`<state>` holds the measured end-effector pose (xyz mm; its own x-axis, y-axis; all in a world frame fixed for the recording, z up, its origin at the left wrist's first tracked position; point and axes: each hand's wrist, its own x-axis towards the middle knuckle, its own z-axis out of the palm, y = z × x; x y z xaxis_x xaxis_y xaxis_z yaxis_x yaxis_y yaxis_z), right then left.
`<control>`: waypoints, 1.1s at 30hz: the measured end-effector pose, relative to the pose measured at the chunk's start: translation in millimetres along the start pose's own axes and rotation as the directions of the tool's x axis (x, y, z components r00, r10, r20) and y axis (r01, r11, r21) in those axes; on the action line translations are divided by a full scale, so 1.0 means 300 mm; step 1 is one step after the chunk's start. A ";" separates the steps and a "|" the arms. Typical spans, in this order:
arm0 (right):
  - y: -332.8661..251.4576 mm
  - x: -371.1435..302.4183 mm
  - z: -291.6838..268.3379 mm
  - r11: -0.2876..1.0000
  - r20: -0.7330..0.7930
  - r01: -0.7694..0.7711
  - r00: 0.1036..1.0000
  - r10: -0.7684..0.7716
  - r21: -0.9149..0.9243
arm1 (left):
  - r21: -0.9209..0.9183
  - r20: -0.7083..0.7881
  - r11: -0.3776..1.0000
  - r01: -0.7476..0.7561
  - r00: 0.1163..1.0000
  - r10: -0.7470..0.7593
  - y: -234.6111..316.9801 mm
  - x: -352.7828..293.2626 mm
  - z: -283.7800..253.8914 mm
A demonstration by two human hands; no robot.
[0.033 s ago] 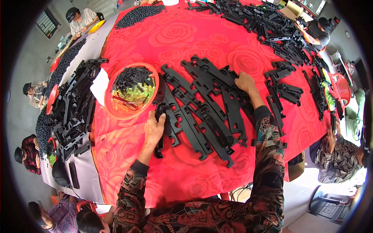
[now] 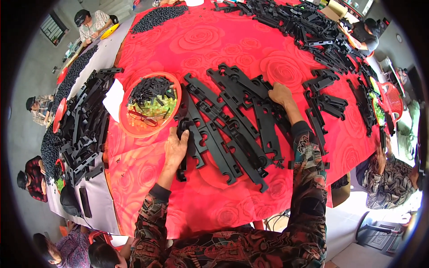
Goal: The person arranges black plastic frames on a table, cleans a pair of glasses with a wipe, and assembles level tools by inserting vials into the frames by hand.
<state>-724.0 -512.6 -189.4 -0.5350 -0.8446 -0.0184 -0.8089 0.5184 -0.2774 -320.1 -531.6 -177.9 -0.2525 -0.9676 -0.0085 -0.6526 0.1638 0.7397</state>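
In front of me a group of long black plastic strips [image 2: 219, 154] with round notches lies side by side, slanting across the red tablecloth. At the group's left edge my left hand [image 2: 174, 149] is closed on a black strip, thumb on top and the other fingers partly hidden. My right hand [image 2: 281, 94] has its fingers curled over a strip at the upper right of the group. Left of the strips sits an orange basin [image 2: 134, 131] holding small black pieces, yellow-green pieces and a red-handled tool [image 2: 144, 117].
Black parts heap at the left [image 2: 85, 129], far right [image 2: 313, 31] and nearer right [image 2: 330, 105]. A mound of small dark pieces [image 2: 158, 18] lies at the back. White paper [image 2: 114, 99] touches the basin. Several people sit around the table; a red basket [image 2: 393, 105] stands right.
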 end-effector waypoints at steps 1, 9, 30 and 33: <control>-0.002 -0.008 0.001 1.000 0.023 -0.002 1.000 0.002 -0.016 | -0.065 -0.006 0.998 -0.010 1.000 0.009 0.002 0.003 0.004; -0.086 -0.135 -0.034 1.000 0.085 -0.021 0.996 0.020 0.006 | -0.098 -0.117 0.985 -0.145 0.984 0.133 -0.106 0.033 -0.007; 0.561 -0.346 -0.147 0.983 -0.145 -0.084 0.988 0.060 -0.165 | 0.170 -0.165 0.965 -0.200 0.960 0.228 -0.148 -0.129 -0.127; 0.585 -0.377 -0.088 0.974 -0.055 -0.153 0.988 0.146 -0.166 | 0.187 -0.124 0.955 -0.232 0.958 0.257 -0.129 -0.147 -0.105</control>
<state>-811.8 -322.6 -210.6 -0.6601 -0.7512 -0.0055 -0.7464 0.6567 -0.1079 -261.1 -501.2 -185.0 -0.3213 -0.9089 0.2658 -0.6978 0.4170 0.5824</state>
